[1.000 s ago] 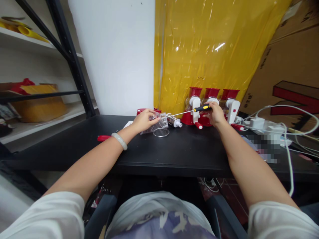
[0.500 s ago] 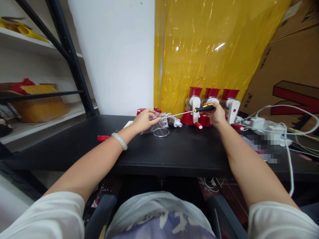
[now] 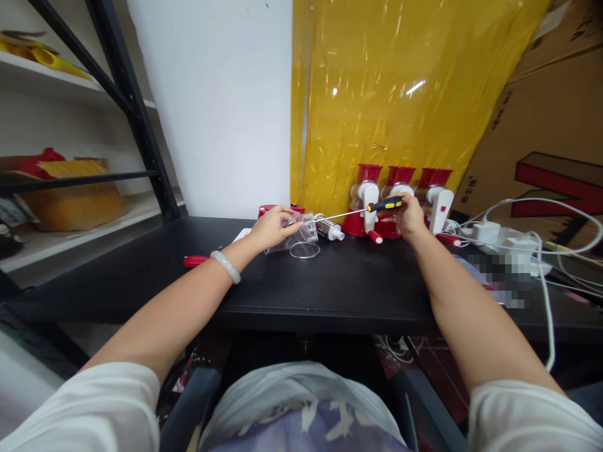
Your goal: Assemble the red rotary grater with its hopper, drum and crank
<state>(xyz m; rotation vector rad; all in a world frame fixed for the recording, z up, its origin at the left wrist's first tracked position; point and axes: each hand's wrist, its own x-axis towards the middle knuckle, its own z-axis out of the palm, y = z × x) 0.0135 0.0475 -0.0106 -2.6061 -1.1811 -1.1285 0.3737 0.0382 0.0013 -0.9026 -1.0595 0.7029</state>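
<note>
My left hand (image 3: pixel 276 227) is closed on a clear plastic housing (image 3: pixel 307 235), steadying it on the table with a round rim facing me. In my right hand (image 3: pixel 411 217) is a screwdriver (image 3: pixel 387 204) with a black and yellow handle, gripped by the fingers. Its long metal shaft lies nearly level and points left; the tip meets the housing's right side, but what it touches there is too small to tell. Just right of the housing lies a metal grater drum (image 3: pixel 328 228) with a white end. A red part (image 3: pixel 267 210) shows partly behind my left hand.
Three red and white rotary graters (image 3: pixel 365 207) stand at the back right, near my right hand. A red handle (image 3: pixel 195 261) lies left on the black table (image 3: pixel 330 285). White cables and plugs (image 3: pixel 487 233) crowd the right side. A shelf rack (image 3: pixel 136 119) stands at left.
The screwdriver's handle has turned slightly in my right hand, showing its yellow stripes differently. My left hand and the clear housing stay in place.
</note>
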